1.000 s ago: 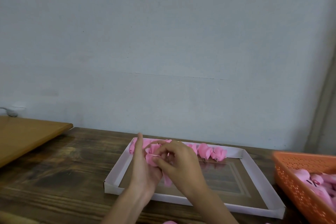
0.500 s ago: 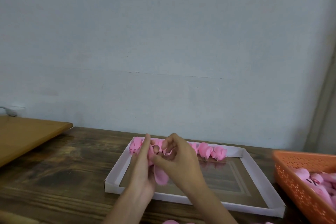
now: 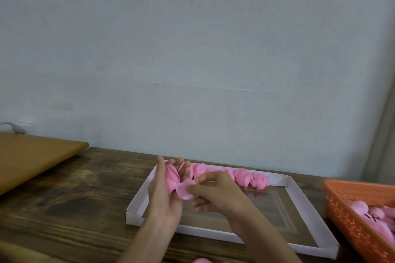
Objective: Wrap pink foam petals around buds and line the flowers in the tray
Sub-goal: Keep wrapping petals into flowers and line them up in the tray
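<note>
Over the near-left part of the white tray (image 3: 136, 202), both bare hands meet just above its floor. The left hand (image 3: 164, 196) stands on edge with its palm turned to the right, and a half-wrapped flower (image 3: 172, 178) of pink foam sits gripped between its thumb and its nearly straight fingers (image 3: 180, 163), which rise behind the bloom. The right hand (image 3: 215, 196) comes in from the right with its fingers curled, thumb and forefinger pinching a loose petal (image 3: 186, 191) whose inner edge touches the base of that flower. The petal spreads downward and toward the camera, not yet laid flat against the bloom. Along the tray's far rim lies a row of finished flowers (image 3: 248, 177), packed side by side and touching; its left end is hidden behind the hands, and its right end stops short of the far-right corner. The tray rests on a dark wooden bench (image 3: 64, 198). To the right, well apart from the hands, an orange basket (image 3: 350, 209) with perforated walls holds pink foam pieces (image 3: 363, 211). A lighter wooden board (image 3: 32, 156) lies at the far left, its edge overhanging the bench. One more pink scrap (image 3: 202, 260) shows at the bottom edge of the view, too cut off to identify. A pale wall (image 3: 192, 49) fills the background.
</note>
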Demonstrator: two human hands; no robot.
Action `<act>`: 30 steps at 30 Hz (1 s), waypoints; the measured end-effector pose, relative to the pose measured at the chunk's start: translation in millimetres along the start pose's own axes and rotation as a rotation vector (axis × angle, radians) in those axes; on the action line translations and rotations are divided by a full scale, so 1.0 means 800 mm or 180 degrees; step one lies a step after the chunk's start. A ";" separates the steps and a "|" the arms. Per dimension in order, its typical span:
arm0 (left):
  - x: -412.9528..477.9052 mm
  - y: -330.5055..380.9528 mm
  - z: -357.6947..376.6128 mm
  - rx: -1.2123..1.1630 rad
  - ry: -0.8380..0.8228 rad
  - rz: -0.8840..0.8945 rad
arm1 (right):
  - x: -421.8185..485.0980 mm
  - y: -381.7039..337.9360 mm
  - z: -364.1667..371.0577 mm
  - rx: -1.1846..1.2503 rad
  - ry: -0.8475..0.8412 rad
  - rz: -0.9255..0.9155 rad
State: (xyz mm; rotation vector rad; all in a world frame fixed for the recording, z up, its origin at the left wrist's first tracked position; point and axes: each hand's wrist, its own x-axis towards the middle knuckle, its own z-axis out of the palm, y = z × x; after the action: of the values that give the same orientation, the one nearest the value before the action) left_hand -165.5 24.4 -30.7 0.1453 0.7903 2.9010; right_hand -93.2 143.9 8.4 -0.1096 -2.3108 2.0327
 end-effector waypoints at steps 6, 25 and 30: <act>0.002 -0.001 -0.006 0.0389 -0.0071 0.0090 | -0.001 -0.001 0.021 0.0129 0.0410 -0.0420; 0.001 -0.008 -0.005 0.0669 -0.0272 0.0400 | -0.002 0.005 0.052 -0.0240 0.0791 -0.0944; 0.001 -0.009 -0.005 0.0706 -0.0211 0.0399 | -0.002 0.006 0.051 -0.0260 0.0770 -0.0949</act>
State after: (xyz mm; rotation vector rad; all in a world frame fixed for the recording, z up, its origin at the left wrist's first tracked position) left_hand -166.4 29.0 -37.9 0.3224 1.1276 2.8965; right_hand -95.4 103.9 -1.6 -0.0119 -2.1163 1.6839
